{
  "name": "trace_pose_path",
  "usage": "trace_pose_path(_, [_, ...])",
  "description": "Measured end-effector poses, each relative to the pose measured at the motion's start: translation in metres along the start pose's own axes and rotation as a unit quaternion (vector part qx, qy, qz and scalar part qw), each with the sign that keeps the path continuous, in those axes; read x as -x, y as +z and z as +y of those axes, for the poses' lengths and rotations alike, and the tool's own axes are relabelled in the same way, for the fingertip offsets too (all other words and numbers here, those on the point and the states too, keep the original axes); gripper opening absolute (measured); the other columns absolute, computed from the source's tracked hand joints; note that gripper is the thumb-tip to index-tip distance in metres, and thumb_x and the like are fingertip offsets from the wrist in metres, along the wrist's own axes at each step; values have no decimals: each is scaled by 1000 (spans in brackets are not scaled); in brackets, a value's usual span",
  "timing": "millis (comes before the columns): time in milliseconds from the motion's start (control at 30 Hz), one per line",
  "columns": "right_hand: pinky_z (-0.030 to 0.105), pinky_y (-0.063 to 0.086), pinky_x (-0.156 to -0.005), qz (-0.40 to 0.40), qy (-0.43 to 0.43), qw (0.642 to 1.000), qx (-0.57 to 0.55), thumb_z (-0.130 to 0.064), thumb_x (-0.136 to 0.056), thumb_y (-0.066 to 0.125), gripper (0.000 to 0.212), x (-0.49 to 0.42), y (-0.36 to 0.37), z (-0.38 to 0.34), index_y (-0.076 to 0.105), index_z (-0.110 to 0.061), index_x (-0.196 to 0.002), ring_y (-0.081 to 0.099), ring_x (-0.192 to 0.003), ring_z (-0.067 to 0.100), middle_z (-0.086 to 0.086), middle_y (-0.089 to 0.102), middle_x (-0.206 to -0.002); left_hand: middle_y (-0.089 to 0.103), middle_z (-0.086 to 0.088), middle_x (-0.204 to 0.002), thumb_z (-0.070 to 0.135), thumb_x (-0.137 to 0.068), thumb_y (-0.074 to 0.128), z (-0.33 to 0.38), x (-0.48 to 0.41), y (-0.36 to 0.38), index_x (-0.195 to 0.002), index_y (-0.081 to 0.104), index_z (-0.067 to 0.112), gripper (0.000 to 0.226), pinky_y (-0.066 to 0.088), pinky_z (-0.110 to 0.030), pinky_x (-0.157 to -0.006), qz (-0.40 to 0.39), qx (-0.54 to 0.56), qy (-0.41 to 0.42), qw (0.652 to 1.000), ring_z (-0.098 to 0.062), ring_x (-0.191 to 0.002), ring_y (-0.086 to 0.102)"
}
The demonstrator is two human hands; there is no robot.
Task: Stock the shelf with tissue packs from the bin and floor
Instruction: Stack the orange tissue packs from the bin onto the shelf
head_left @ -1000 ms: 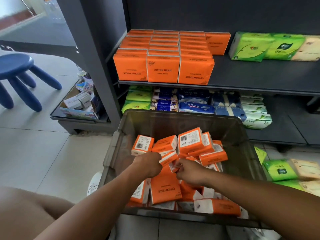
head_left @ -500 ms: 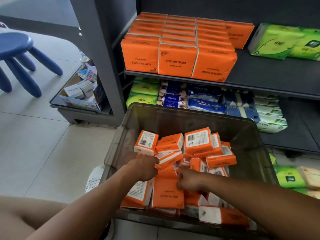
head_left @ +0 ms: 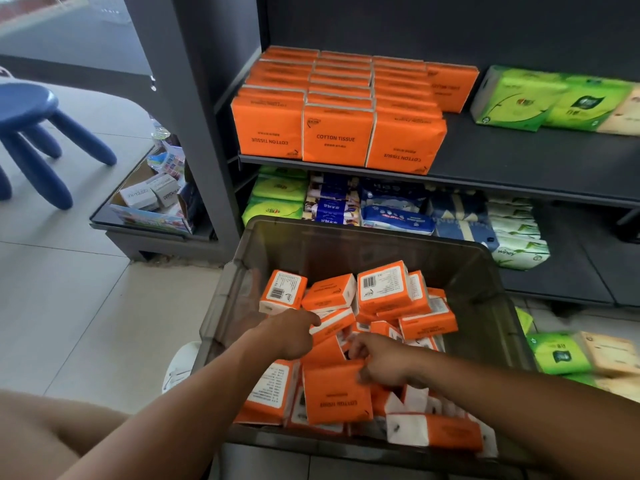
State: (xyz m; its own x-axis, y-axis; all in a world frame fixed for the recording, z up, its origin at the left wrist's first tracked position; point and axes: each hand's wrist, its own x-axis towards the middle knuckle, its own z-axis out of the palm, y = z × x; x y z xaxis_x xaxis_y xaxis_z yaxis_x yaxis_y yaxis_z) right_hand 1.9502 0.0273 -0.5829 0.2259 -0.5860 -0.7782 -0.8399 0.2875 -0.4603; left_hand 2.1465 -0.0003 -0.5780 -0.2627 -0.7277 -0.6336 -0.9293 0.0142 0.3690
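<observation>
A translucent grey bin [head_left: 485, 268] in front of me holds several loose orange tissue packs [head_left: 384, 287]. Both my hands reach into the pile. My left hand [head_left: 291, 336] has its fingers curled over an orange pack [head_left: 332, 323] near the middle of the bin. My right hand [head_left: 381, 362] pinches the top edge of an upright orange "COTTON TISSUE" pack [head_left: 332, 393] at the front. On the upper shelf [head_left: 519, 161] stand neat rows of orange packs [head_left: 336, 138]. Green and cream packs [head_left: 561, 355] lie on the floor at the right.
Green packs [head_left: 540, 98] sit at the right of the upper shelf. The lower shelf holds green, blue and white tissue packs [head_left: 394, 216]. A blue stool [head_left: 27, 133] stands on the tiled floor at left. A low side ledge carries small boxes [head_left: 149, 195].
The view has tilted upward and moved closer to the shelf. Both hands stay in the bin; my right hand has shifted onto the top edge of the front upright pack.
</observation>
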Motion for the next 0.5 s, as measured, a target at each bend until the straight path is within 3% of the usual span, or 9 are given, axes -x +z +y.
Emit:
trace_pose_path(133, [25, 46, -77, 65, -21, 995, -77, -16, -91, 68, 32, 16, -34, -2, 56, -34, -115, 53, -106, 11, -8, 53, -122, 46, -7, -147, 8, -95, 45, 5, 4, -13, -145, 44, 25, 53, 44, -38, -106, -2, 98, 2, 995, -27, -129, 48])
trace_pose_path(267, [30, 55, -77, 123, -53, 980, -146, -13, -93, 65, 30, 40, -68, -6, 57, -31, -116, 59, -103, 13, -7, 56, -119, 64, -14, -122, -5, -79, 53, 15, 14, -28, -132, 53, 23, 60, 53, -46, -86, -35, 212, 57, 975, -33, -108, 62])
trace_pose_path(400, [28, 56, -73, 172, -99, 953, -229, -8, -94, 64, 28, 66, -96, -9, 59, -27, -114, 63, -99, 15, -4, 59, -116, 68, -2, -119, -1, -84, 65, 34, 19, -41, -135, 48, 38, 67, 53, -32, -79, -63, 316, 84, 943, -20, -105, 65])
trace_pose_path(500, [26, 51, -75, 205, -129, 934, -262, -6, -94, 63, 29, 82, -113, -9, 60, -27, -115, 61, -103, 14, -2, 61, -119, 69, -3, -118, 9, -85, 72, 48, 19, -48, -135, 48, 32, 60, 53, -39, -91, -52, 365, 102, 924, -22, -110, 65])
